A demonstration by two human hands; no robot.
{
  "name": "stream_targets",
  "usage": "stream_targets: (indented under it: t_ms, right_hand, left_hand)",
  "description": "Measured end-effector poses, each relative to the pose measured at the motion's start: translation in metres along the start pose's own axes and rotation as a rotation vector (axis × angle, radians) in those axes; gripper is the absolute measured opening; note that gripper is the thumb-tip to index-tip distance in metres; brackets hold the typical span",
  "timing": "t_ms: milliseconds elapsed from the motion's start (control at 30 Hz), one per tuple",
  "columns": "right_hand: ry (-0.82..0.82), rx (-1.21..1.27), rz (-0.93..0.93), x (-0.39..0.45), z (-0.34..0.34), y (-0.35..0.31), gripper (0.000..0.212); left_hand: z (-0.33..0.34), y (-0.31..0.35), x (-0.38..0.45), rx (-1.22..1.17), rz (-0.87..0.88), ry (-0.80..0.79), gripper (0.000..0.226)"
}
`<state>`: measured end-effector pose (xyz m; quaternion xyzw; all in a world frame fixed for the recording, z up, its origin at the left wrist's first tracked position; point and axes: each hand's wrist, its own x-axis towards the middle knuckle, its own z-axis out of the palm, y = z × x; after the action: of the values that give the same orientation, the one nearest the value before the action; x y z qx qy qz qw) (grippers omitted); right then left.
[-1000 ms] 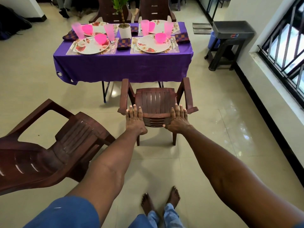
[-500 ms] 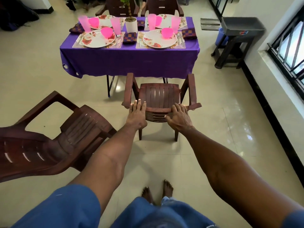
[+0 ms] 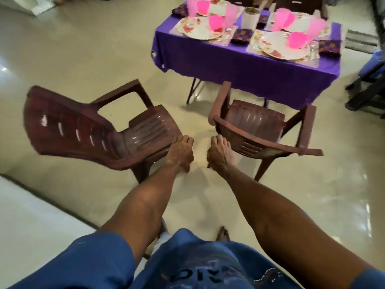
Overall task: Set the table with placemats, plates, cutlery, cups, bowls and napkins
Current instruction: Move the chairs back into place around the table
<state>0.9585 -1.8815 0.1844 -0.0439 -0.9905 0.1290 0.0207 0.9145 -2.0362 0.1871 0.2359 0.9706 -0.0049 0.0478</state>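
**Hands between two chairs**

The risk is a bump: a chair [image 3: 258, 130] pushed too far is hitting the table [image 3: 250, 61] and tipping the cups [image 3: 230, 14]. The laid table is standing well beyond both hands. The left hand [image 3: 180, 152] and right hand [image 3: 219, 153] are hanging with fingers loosely together, holding nothing.

tablecloth [image 3: 239, 65]: solid purple, upper right of frame
plates [image 3: 285, 46]: white w/ red-orange floral print
cups [image 3: 229, 15]: translucent pink
bowls [image 3: 296, 39]: bright pink
napkins [image 3: 241, 35]: purple/orange check pattern
pot [image 3: 251, 17]: white, top centre-right
chairs [image 3: 256, 124]: dark red-brown, glossy, slatted
floor [image 3: 93, 59]: cream tile, shiny
shirt [image 3: 187, 263]: blue w/ dark lettering, bottom of frame
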Motion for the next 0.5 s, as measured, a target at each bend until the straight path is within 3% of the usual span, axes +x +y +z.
stream_targets:
  t_ms: [200, 367, 433, 500]
  right_hand:
    - [-0.138, 0.069, -0.08, 0.04, 0.044, -0.111, 0.032]
    - [-0.216, 0.116, -0.127, 0.074, 0.07, -0.231, 0.034]
    - [-0.268, 0.147, -0.137, 0.086, 0.073, -0.286, 0.037]
    - [-0.333, 0.167, -0.227, 0.095, 0.078, -0.34, 0.043]
  left_hand:
    - [0.023, -0.138, -0.022, -0.011, -0.061, 0.036, 0.032]
    - [0.013, -0.277, -0.042, 0.045, -0.034, 0.137, 0.051]
    - [0.001, -0.34, -0.057, 0.096, -0.127, 0.163, 0.062]
    - [-0.007, -0.4, -0.078, 0.176, -0.26, 0.216, 0.054]
